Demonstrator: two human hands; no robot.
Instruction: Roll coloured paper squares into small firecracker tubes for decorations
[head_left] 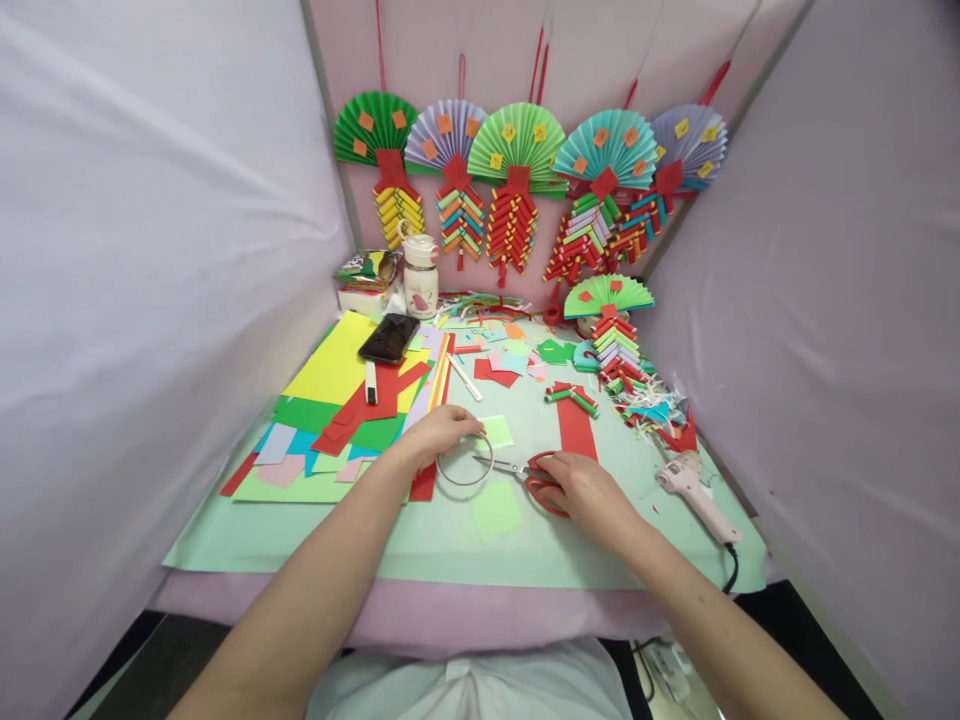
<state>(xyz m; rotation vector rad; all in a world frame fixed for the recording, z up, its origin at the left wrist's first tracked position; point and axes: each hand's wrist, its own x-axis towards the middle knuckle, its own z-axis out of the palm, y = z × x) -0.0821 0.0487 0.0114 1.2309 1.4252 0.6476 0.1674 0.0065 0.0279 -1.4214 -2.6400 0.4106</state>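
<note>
Centre of frame: a thin pale ring (465,484), pinched in the left hand (442,432); red-handled scissors (517,469), gripped in the right hand (585,488), point into its outline. Steady cutting calls for fingertips off the blade line. Glue gun (694,490) (right), coloured paper sheets (322,360) (left) and the counter's front edge (420,570) (below) bound movement.

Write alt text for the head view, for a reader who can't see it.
A person's left hand holds a thin ring while the right hand holds red-handled scissors, blades overlapping the ring, over a table scattered with colored paper; paper-fan ornaments hang behind.
</note>
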